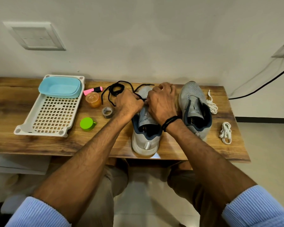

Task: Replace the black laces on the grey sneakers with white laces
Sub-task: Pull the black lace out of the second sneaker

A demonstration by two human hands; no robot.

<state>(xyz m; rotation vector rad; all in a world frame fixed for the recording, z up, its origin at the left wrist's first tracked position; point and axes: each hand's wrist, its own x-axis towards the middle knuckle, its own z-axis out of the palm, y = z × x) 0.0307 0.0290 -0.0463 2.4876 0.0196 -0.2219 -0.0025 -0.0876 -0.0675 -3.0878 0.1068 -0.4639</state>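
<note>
Left hand [129,104] is pinching the black lace [115,89] at the eyelets, seemingly working it out. Right hand [161,102] is clamping the near sneaker [144,128], steadying it. The far sneaker [193,108] is looking bare already. White laces [225,132] are lying unused on the table [39,145], so all relacing is waiting.

No text, brand or number can be read with certainty. Middle grey sneaker [144,122] — a small dark emblem on the tongue and pale print on the insole, both too small to read. Right-hand grey sneaker [192,95] — similar marks on tongue and insole, equally illegible. Tape roll [107,114] on the table [39,145]: blurred dark print.
</note>
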